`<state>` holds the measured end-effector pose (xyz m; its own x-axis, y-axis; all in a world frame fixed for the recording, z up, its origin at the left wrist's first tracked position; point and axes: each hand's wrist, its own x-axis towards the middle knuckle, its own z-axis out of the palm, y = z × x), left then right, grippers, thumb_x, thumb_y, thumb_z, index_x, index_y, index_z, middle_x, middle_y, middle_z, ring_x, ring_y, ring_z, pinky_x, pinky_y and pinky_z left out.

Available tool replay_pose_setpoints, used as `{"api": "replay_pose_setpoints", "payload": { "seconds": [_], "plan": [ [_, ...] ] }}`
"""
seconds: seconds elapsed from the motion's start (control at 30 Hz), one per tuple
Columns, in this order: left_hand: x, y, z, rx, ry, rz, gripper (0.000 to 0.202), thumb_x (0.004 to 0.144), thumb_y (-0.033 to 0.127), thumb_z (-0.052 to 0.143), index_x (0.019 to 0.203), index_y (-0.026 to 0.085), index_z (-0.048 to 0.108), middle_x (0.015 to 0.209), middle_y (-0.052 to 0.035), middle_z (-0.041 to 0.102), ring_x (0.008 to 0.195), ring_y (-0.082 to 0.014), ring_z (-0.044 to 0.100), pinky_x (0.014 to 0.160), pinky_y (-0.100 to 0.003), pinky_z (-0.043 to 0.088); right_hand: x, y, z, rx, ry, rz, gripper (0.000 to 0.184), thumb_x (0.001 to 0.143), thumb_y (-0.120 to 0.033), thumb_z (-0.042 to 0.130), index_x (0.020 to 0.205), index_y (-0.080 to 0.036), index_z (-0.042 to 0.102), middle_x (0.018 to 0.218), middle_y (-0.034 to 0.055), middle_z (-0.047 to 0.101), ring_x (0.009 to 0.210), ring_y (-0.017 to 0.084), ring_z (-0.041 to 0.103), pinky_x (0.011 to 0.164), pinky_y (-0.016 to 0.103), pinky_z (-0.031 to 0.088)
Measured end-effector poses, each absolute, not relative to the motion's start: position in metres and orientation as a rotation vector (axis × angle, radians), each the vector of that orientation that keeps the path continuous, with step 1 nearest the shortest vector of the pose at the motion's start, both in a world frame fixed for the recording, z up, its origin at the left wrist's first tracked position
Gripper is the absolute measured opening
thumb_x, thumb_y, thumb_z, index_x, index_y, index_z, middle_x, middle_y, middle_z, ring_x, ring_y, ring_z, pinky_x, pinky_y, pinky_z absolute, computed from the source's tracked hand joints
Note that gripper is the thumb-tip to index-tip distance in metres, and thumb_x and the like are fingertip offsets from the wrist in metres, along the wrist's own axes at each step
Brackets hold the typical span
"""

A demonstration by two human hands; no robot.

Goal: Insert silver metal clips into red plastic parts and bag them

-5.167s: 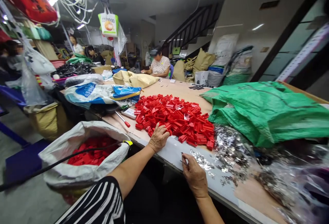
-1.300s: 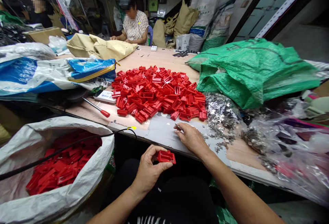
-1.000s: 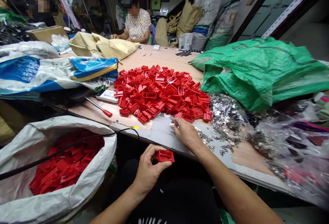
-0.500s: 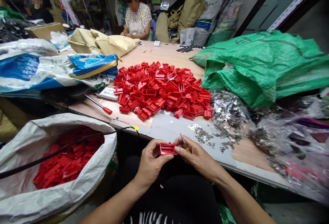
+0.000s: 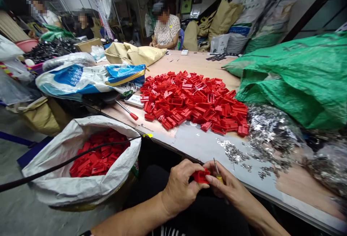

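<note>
Below the table's near edge, my left hand [image 5: 180, 189] is closed round a small red plastic part [image 5: 201, 176]. My right hand [image 5: 226, 187] touches that part with its fingertips and grips a thin tool [image 5: 217, 168] with a metal tip and yellow handle. Beyond my hands, a big heap of the same red plastic parts [image 5: 193, 100] lies on the table [image 5: 200, 145]. Small silver metal pieces [image 5: 235, 153] are scattered just right of the heap, thickening into a pile [image 5: 271, 129]. At my left stands a white sack [image 5: 67, 189] part-filled with red parts [image 5: 99, 153].
A green woven sack [image 5: 298, 77] covers the table's right side. A red-handled screwdriver [image 5: 127, 110], a small white device [image 5: 134, 101] and blue-white bags [image 5: 89, 78] lie at the left. A black cable [image 5: 67, 162] crosses the white sack. A person [image 5: 168, 30] sits at the far end; others at back left.
My left hand took a red part from the heap and brought it down to my lap. My right hand left the silver pieces and joined it at the part, tool in grip.
</note>
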<state>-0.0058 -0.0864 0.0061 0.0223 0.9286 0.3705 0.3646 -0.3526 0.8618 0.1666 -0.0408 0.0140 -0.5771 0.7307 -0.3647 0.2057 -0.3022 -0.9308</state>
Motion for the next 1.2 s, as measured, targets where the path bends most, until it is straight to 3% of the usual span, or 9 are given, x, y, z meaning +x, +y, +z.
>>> {"api": "replay_pose_setpoints", "payload": {
  "seconds": [0.2,0.47,0.63,0.77,0.87,1.03,1.2],
  "plan": [
    [-0.009,-0.09,0.005,1.785,1.278,1.35,0.026,0.075,0.028,0.075,0.098,0.02,0.066,0.087,-0.0041,0.071,0.077,-0.0172,0.063,0.073,-0.029,0.047,0.171,-0.047,0.014,-1.137,-1.493,2.009,0.038,0.085,-0.053,0.057,0.105,-0.023,0.048,0.083,-0.0002,0.052,0.061,0.009,0.036,0.053,0.023,0.026],
    [-0.018,-0.091,0.006,1.818,1.188,1.319,0.025,0.072,0.028,0.078,0.095,0.024,0.067,0.086,0.0002,0.073,0.081,-0.0175,0.065,0.102,-0.042,0.029,0.173,-0.051,0.018,-1.033,-1.41,2.052,0.041,0.081,-0.05,0.064,0.108,-0.023,0.049,0.081,-0.0019,0.051,0.062,0.009,0.036,0.054,0.022,0.025],
    [-0.023,-0.087,-0.007,1.431,0.979,1.364,0.028,0.065,0.031,0.082,0.089,0.022,0.071,0.086,-0.0025,0.067,0.087,-0.0192,0.059,0.085,-0.032,0.043,0.168,-0.053,0.025,-0.963,-1.39,2.083,0.043,0.077,-0.049,0.07,0.104,-0.023,0.048,0.079,-0.0038,0.047,0.059,0.006,0.033,0.052,0.021,0.023],
    [-0.019,-0.083,-0.012,0.923,0.867,1.296,0.03,0.066,0.027,0.082,0.091,0.022,0.069,0.089,-0.0002,0.065,0.084,-0.0144,0.059,0.079,-0.025,0.044,0.164,-0.036,0.026,-0.954,-1.431,2.13,0.051,0.076,-0.056,0.066,0.109,-0.023,0.047,0.072,-0.0044,0.048,0.053,0.006,0.032,0.049,0.02,0.02],
    [-0.017,-0.08,-0.009,0.685,0.803,1.318,0.028,0.07,0.024,0.079,0.094,0.022,0.065,0.086,0.0023,0.066,0.08,-0.0102,0.059,0.078,-0.02,0.044,0.162,-0.005,0.02,-1.2,-1.67,1.758,0.043,0.083,-0.055,0.057,0.108,-0.021,0.051,0.074,-0.0013,0.055,0.054,0.009,0.04,0.05,0.022,0.029],
    [-0.023,-0.076,-0.006,0.659,0.862,1.336,0.026,0.074,0.022,0.075,0.095,0.02,0.059,0.088,0.0017,0.066,0.084,-0.0101,0.06,0.082,-0.021,0.044,0.157,0.043,0.016,-1.577,-2.147,0.735,0.013,0.084,-0.028,0.052,0.091,-0.02,0.061,0.088,0.0052,0.067,0.08,0.019,0.06,0.072,0.03,0.043],
    [-0.029,-0.075,-0.011,0.872,1.014,1.339,0.027,0.077,0.028,0.072,0.099,0.019,0.059,0.091,-0.0013,0.063,0.085,-0.0132,0.06,0.083,-0.025,0.046,0.15,0.06,0.017,-1.553,-2.276,0.59,0.015,0.086,-0.021,0.048,0.089,-0.02,0.063,0.093,0.0065,0.069,0.084,0.02,0.062,0.075,0.03,0.043]
  ]
}}
